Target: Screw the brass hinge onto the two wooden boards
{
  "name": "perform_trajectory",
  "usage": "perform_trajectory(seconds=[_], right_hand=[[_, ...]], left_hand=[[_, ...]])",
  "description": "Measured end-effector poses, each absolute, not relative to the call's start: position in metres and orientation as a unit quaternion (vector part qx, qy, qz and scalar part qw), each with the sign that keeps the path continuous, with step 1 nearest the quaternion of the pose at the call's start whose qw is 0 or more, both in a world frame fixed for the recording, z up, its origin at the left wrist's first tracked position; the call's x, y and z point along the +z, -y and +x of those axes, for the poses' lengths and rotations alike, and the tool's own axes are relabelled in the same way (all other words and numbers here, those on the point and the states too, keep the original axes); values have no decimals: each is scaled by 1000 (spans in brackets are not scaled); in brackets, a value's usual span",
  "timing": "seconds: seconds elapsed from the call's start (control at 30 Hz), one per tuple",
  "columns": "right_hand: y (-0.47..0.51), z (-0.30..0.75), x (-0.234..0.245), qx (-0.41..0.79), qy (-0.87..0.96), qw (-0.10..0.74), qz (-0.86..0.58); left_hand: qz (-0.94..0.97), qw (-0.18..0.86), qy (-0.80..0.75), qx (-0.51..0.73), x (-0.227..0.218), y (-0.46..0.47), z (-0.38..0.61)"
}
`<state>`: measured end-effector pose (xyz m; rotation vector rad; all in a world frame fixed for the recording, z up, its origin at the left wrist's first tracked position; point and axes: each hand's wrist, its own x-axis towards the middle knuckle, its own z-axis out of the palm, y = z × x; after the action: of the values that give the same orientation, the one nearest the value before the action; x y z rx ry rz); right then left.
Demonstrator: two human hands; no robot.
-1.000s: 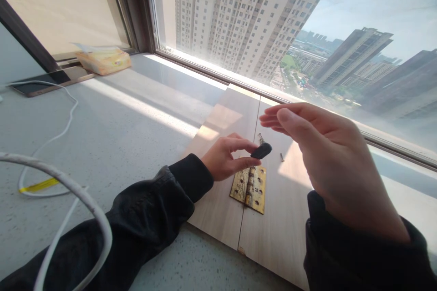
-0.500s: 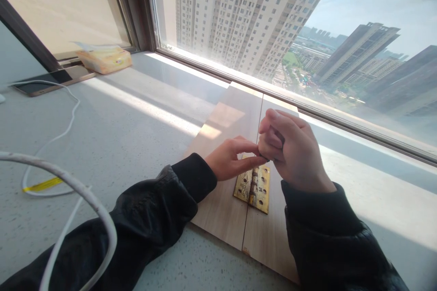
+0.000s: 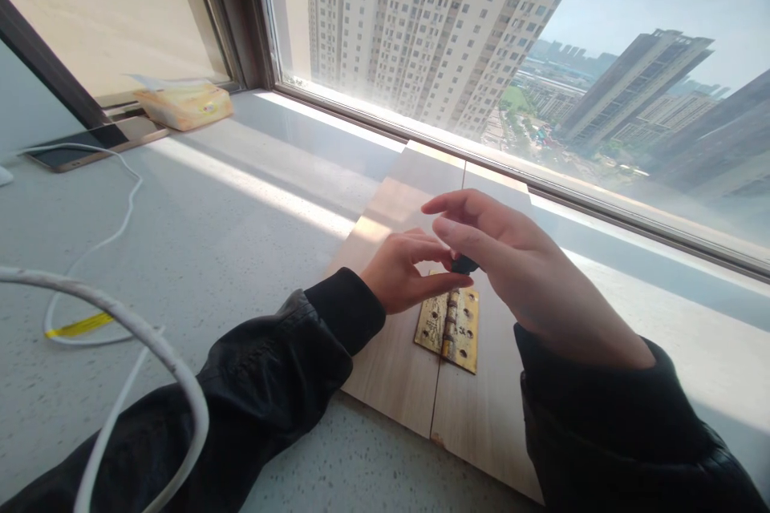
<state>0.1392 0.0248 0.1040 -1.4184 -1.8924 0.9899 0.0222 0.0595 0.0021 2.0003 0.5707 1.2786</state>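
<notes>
Two light wooden boards (image 3: 391, 369) lie side by side on a grey sill, with a brass hinge (image 3: 452, 327) across their seam. My left hand (image 3: 404, 280) pinches a small black object (image 3: 464, 264) just above the hinge's top edge. My right hand (image 3: 511, 264) hovers over the same spot with its fingers spread and extended, fingertips close to the black object. Much of the black object is hidden behind my right hand's fingers.
A white cable (image 3: 108, 337) with a yellow tag loops at the left foreground. A phone (image 3: 78, 146) and a tissue pack (image 3: 184, 104) lie far left near the window frame (image 3: 241, 24). The window runs along the sill's far edge.
My right hand came down from an open, raised pose, closed over the black object beside my left fingers, then opened its fingers again. My left hand stayed pinching above the hinge.
</notes>
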Motion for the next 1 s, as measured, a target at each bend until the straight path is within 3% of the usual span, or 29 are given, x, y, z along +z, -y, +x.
perform_trajectory(seconds=[0.23, 0.43, 1.0], right_hand=[[-27, 165, 110, 104, 781, 208, -580], [-21, 174, 116, 115, 805, 134, -567], [-28, 181, 111, 145, 777, 148, -594]], left_hand=[[801, 310, -212, 465, 5, -62, 20], [806, 335, -205, 443, 7, -62, 18], [710, 291, -347, 539, 10, -45, 35]])
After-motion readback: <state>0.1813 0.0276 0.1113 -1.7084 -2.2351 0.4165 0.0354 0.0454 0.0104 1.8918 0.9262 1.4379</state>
